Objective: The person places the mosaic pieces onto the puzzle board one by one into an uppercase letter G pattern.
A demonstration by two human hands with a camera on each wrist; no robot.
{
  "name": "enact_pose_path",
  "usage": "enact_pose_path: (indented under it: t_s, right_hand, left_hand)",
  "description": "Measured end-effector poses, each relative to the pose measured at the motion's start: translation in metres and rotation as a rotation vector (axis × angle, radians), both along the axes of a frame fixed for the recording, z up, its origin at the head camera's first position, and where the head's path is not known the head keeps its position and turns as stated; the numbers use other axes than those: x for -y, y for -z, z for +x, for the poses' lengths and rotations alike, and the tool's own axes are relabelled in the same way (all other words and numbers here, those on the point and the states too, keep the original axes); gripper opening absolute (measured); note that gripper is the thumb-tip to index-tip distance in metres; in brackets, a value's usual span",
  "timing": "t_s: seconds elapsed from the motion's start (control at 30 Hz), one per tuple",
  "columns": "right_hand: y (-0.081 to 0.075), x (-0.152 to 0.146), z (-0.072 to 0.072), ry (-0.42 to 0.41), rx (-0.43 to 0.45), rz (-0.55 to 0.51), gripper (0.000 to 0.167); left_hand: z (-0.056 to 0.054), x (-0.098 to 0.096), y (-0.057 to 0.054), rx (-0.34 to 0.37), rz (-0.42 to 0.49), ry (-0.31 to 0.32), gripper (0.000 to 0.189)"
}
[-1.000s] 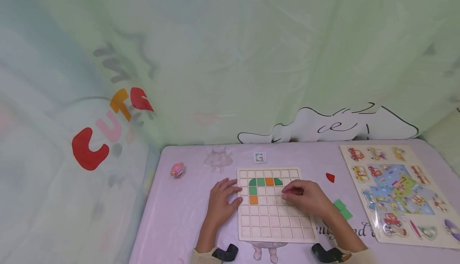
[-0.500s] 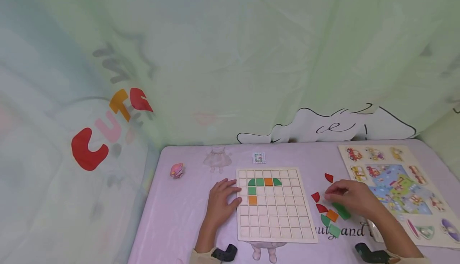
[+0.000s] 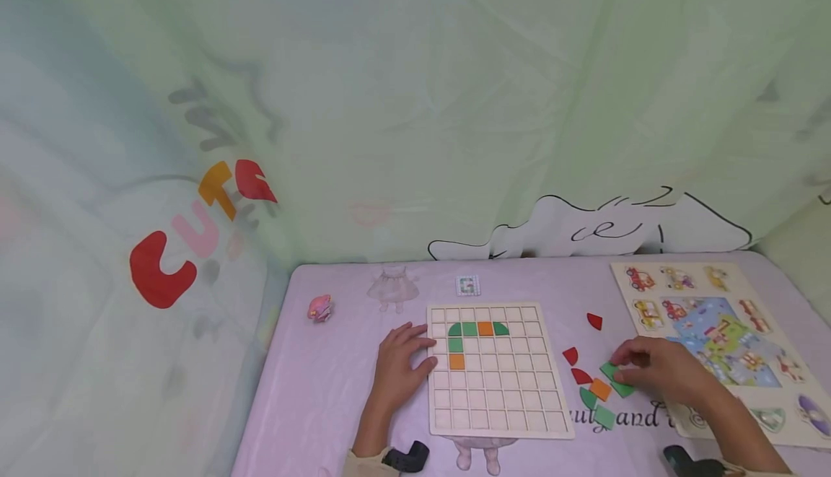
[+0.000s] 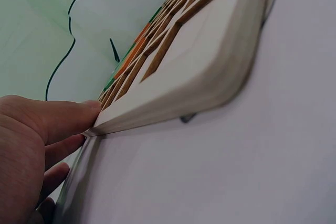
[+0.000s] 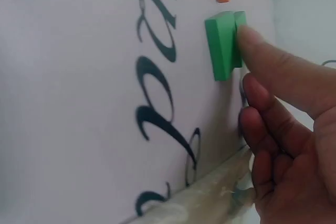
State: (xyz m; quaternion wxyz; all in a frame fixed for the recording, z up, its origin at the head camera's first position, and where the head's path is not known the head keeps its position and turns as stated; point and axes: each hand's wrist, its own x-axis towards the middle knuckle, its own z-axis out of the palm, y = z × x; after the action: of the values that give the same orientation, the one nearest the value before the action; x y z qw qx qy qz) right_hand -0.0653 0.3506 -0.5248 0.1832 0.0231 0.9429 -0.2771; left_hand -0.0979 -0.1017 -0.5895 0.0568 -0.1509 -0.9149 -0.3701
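My left hand (image 3: 397, 365) rests at the left edge of a pale wooden grid board (image 3: 506, 405), thumb and fingertips touching its rim with the fingers spread. In the board's upper left, several green tiles (image 3: 469, 329) and orange tiles (image 3: 457, 361) sit in the cells in a corner-shaped row. To the right of the board, my right hand (image 3: 669, 370) pinches a green square tile (image 3: 608, 369) between thumb and index finger. Another green square tile (image 5: 223, 45) lies right against it on the table. The index fingertip is hidden in the right wrist view.
Red quarter-round tiles (image 3: 581, 376), an orange square (image 3: 600, 389), a green rounded tile (image 3: 588, 398) and a pale green square (image 3: 605, 417) lie near the right hand. A picture puzzle board (image 3: 704, 275) is at the right, a small pattern card (image 3: 467, 286) behind the grid, a pink figurine (image 3: 320, 308) far left.
My right hand has moved from over the grid board rightward to the loose tiles, then slightly down and right onto the green squares. The left hand has stayed at the board.
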Motion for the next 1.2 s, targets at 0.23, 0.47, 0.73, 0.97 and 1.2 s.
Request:
enact_pose_path:
  t_s: [0.23,0.47,0.73,0.97,1.2]
  right_hand:
    - [0.009,0.000,-0.001,0.012,-0.017,-0.035,0.036]
    - [0.015,0.002,0.000,0.013,-0.044,-0.026,0.035]
    - [0.020,0.007,-0.002,0.064,-0.031,-0.017,0.040]
    - [0.020,0.010,0.000,0.055,-0.049,0.002,0.038]
    - [0.010,0.024,-0.002,0.026,-0.105,-0.079,0.032]
  left_hand:
    - [0.000,-0.001,0.000,-0.018,-0.009,0.000,0.025]
    - [0.000,0.000,0.002,-0.008,-0.016,-0.002,0.024]
    - [-0.001,0.001,0.004,0.000,-0.021,-0.004,0.025]
    - [-0.002,0.000,0.004,0.002,-0.009,0.002,0.025]
    - [-0.001,0.000,0.004,0.005,-0.013,0.001,0.025]
